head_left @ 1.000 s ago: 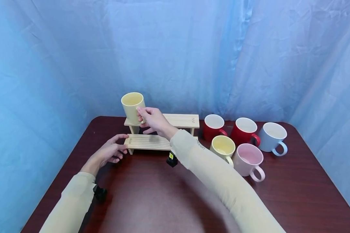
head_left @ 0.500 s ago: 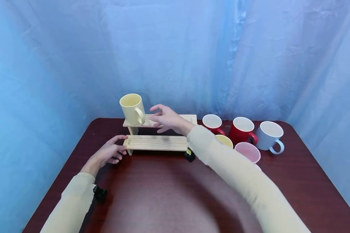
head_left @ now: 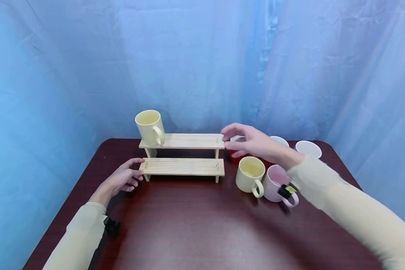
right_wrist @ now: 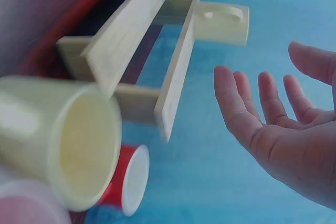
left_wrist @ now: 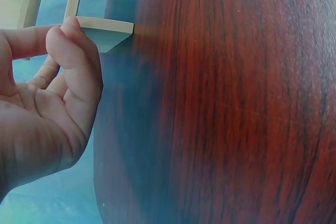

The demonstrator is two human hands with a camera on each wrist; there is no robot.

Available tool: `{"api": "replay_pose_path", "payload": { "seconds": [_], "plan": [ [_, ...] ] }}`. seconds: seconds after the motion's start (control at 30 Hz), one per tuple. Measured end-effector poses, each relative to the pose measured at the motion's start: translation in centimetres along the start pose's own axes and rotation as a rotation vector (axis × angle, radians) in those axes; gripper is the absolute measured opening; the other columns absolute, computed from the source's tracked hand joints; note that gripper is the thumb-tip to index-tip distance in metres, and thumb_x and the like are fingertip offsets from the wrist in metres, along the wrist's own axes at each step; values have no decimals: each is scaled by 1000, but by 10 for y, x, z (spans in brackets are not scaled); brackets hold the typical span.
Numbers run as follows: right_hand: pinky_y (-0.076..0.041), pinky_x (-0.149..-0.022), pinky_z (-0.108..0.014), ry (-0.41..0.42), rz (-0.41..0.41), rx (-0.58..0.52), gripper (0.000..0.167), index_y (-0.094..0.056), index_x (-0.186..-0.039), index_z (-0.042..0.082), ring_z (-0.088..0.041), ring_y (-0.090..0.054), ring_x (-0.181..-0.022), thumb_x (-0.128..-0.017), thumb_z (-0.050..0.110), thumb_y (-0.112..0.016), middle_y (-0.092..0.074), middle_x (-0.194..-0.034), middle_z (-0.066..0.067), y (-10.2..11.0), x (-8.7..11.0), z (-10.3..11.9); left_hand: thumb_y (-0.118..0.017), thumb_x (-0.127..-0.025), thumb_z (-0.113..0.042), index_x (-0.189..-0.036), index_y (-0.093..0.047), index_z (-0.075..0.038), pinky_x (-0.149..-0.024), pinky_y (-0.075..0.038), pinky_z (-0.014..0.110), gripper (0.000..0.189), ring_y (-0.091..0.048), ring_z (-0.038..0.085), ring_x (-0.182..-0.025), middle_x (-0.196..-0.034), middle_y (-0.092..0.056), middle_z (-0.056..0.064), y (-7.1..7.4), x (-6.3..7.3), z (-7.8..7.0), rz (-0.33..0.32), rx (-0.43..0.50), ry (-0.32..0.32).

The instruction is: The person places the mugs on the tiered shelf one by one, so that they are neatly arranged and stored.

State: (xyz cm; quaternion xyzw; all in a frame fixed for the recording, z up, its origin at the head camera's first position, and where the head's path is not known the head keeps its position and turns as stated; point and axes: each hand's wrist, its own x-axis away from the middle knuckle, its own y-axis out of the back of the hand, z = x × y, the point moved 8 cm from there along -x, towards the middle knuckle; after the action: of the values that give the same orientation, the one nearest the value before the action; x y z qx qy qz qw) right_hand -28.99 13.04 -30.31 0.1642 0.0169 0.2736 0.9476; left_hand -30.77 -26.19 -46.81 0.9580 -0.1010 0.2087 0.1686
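Note:
A pale yellow mug (head_left: 149,128) stands upright at the left end of the upper board of a two-tier wooden rack (head_left: 182,165), its handle toward the right front. My left hand (head_left: 121,179) holds the left end of the rack's lower board, thumb at the front edge and index finger at the back. My right hand (head_left: 253,142) is in the air past the rack's right end, fingers spread and holding nothing. It partly covers a red mug (right_wrist: 126,179) with a white inside. Below it stand a second yellow mug (head_left: 248,179) and a pink mug (head_left: 272,187).
Behind the right wrist, another mug's white rim (head_left: 279,141) and a pale blue-white mug's rim (head_left: 308,149) show, mostly hidden by the arm. The dark wooden table (head_left: 189,225) extends in front of the rack. Blue curtains (head_left: 195,67) hang behind and at both sides.
My right hand has let go of the yellow mug on the upper board and moved right, over the other mugs. The left hand stays at the rack's left end.

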Motion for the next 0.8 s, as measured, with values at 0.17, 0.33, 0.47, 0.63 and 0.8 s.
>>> {"api": "replay_pose_path", "payload": {
  "seconds": [0.17,0.33,0.47,0.63,0.8],
  "plan": [
    [-57,-88,-45,-33,-74,53,46,-51,-136,8,-28,-65,-112,-97,21,-71,-55,-133,-19,36,57,-22,-55,-102,-17,-154,-32,-22,-54,-50,28,57,-55,17,-62,-91,-62,8,0,0,0,11,8,-4],
    [-58,-85,-40,-58,-196,129,42,-52,-137,10,-26,-68,-110,-99,21,-68,-58,-130,-11,72,114,-49,-55,-102,-17,-153,-32,-23,-53,-50,28,57,-55,17,-62,-91,-62,8,1,-1,1,11,14,-6],
    [-58,-84,-45,-68,-215,32,39,-47,-139,6,-29,-68,-109,-103,12,-60,-56,-131,-8,85,151,-80,-55,-102,-18,-154,-32,-23,-53,-50,28,57,-55,16,-62,-91,-62,8,4,2,1,8,17,-12],
    [-57,-86,-52,-173,-185,-130,37,-41,-143,8,-23,-66,-113,-108,13,-50,-53,-136,-3,81,185,-131,-54,-102,-17,-154,-32,-23,-53,-50,28,57,-55,16,-61,-90,-62,8,5,5,4,6,25,-10],
    [-52,-92,-57,-243,-31,-356,33,-42,-144,14,-26,-63,-121,-111,15,-39,-57,-136,0,59,197,-174,-54,-102,-18,-154,-32,-23,-52,-49,28,56,-55,17,-62,-92,-61,8,3,2,1,-1,24,-18]
  ]
}}
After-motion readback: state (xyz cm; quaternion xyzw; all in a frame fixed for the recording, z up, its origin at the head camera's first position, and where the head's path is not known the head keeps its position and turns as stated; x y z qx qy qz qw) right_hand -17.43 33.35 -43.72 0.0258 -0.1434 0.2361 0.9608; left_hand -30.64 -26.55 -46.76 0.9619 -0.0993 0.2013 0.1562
